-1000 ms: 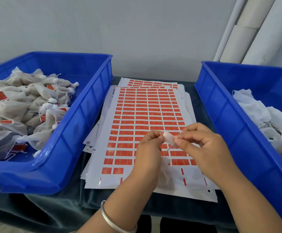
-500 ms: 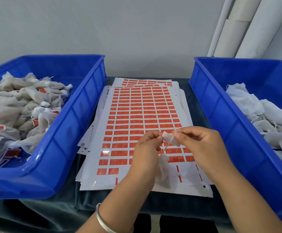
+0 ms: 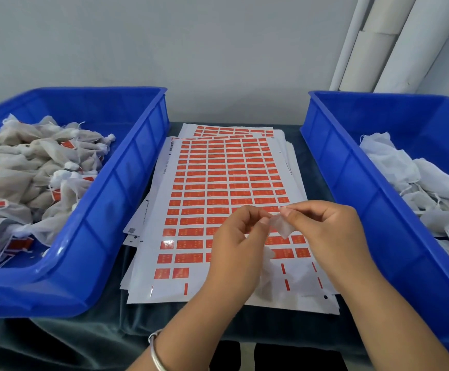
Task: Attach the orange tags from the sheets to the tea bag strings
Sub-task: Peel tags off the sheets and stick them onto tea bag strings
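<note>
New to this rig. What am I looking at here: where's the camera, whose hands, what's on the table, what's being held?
There is no machine here: a person works with two bare hands. The single picture comes from a wide-angle camera worn on the person's head, looking forward and down.

On the dark table lies a stack of white sheets printed with rows of orange tags; some spots in the nearest rows are already bare. The left blue bin holds filled tea bags, several with orange tags on them. The right blue bin holds white bags with no tags showing.

Above the sheets, the left hand and the right hand meet, and their fingers pinch a small white piece between them. A white bag seems to hang below the left hand. A bracelet sits on the left wrist.
</note>
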